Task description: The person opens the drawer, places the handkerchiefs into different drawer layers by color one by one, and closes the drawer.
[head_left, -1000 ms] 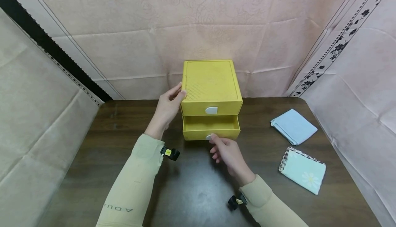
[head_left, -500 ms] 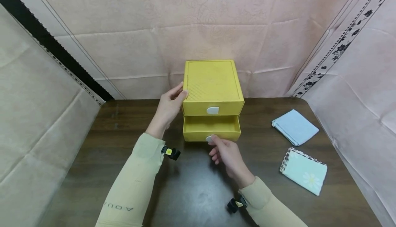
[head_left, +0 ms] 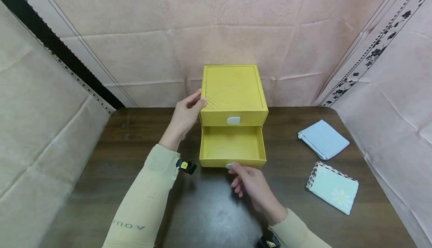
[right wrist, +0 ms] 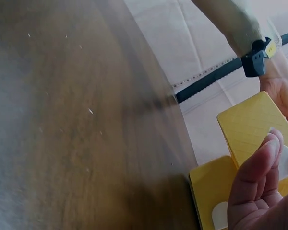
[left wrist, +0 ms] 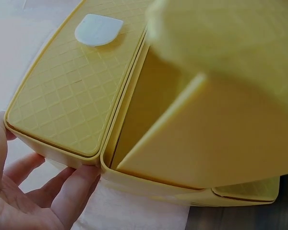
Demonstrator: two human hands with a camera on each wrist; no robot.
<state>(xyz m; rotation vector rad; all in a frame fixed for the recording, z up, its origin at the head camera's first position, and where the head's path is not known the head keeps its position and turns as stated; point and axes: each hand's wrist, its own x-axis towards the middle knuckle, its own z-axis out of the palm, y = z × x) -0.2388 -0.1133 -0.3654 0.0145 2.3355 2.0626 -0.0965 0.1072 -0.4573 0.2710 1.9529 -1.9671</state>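
A yellow drawer box (head_left: pixel 236 88) with white tab handles stands at the back of the table, against the cloth backdrop. My left hand (head_left: pixel 185 116) holds its upper left edge, thumb at the top and fingers along the side. Below the top drawer, which is closed, an empty drawer (head_left: pixel 233 148) stands pulled out. My right hand (head_left: pixel 254 188) pinches its white handle (head_left: pixel 229 166) with thumb and forefinger; the other fingers curl underneath. In the right wrist view a lower drawer front (right wrist: pixel 211 184) sits farther back, closed.
To the right on the dark wooden table (head_left: pixel 135 203) lie a folded blue cloth (head_left: pixel 323 139) and, nearer, a folded mint cloth (head_left: pixel 334 188) with a daisy and patterned border. Light cloth hangs behind and along both sides.
The lower visible drawer has slid farther out toward me, its handle still pinched by my right hand, which has come nearer. My left hand stays on the drawer box.
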